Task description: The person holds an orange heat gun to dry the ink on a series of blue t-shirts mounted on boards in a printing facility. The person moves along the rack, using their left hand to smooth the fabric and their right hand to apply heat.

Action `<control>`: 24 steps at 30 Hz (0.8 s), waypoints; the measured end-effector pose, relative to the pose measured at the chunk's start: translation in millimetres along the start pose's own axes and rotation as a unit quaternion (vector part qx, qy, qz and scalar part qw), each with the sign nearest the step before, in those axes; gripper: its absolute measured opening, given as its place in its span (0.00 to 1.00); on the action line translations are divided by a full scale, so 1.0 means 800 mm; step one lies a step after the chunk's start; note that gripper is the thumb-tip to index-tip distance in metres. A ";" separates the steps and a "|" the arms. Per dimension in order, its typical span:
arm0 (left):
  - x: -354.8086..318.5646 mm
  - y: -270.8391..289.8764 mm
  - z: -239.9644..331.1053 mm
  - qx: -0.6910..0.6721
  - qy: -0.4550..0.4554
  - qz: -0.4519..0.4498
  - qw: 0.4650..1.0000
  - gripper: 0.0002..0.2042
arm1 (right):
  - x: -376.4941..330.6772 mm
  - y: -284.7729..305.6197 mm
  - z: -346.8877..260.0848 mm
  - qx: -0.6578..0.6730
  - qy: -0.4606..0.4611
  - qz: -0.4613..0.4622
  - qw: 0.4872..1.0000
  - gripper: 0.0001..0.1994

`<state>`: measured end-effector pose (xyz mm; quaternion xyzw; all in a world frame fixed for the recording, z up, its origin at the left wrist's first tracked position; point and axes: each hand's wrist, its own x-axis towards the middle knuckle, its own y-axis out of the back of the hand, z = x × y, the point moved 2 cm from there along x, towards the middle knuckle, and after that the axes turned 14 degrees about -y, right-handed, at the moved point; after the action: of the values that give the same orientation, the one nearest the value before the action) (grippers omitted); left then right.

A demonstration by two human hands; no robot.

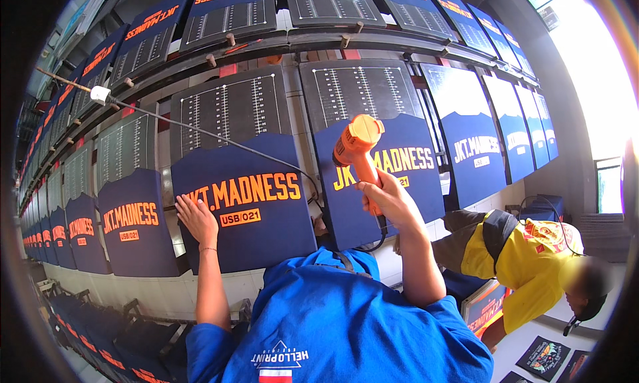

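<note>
In my right hand [393, 200] is an orange heat gun [363, 133], the fingers wrapped round its handle. I hold it above a navy T-shirt [423, 133] with orange lettering, stretched over a dark printing board [359, 73] marked with white scales. A black cord hangs from the handle. To the left, my left hand [198, 222] lies with fingers spread on a similar navy T-shirt [253, 240], at the left edge of its orange print. That shirt also covers the lower part of a scaled board [229, 96]; whether the hand presses down I cannot tell.
A row of boards with matching shirts runs to both sides, and another row [233, 13] lies beyond a rail. A long dark cable [219, 138] with a white connector [100, 94] crosses the boards. A person in yellow [539, 250] bends at the right. Dark fabric pieces [86, 343] hang lower left.
</note>
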<state>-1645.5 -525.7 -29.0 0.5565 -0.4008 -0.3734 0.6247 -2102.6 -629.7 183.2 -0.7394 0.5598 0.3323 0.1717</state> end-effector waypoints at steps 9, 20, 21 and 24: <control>-0.043 0.014 0.095 -0.040 -0.145 0.003 0.989 0.30 | -0.024 0.001 0.009 -0.016 -0.030 -0.012 0.999 0.11; -0.055 0.035 0.214 -0.113 -0.294 -0.030 0.949 0.31 | -0.050 -0.010 0.019 -0.013 -0.048 -0.038 0.998 0.12; -0.055 0.035 0.223 -0.112 -0.307 -0.037 0.944 0.31 | -0.050 -0.012 0.018 -0.016 -0.054 -0.039 0.998 0.12; -0.054 0.039 0.249 -0.137 -0.344 -0.030 0.928 0.31 | -0.051 -0.014 0.019 -0.026 -0.056 -0.045 0.997 0.12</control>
<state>-1844.9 -561.9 9.8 0.3149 -0.5194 -0.6120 0.5065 -2102.5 -587.4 198.7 -0.7485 0.5064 0.3795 0.1981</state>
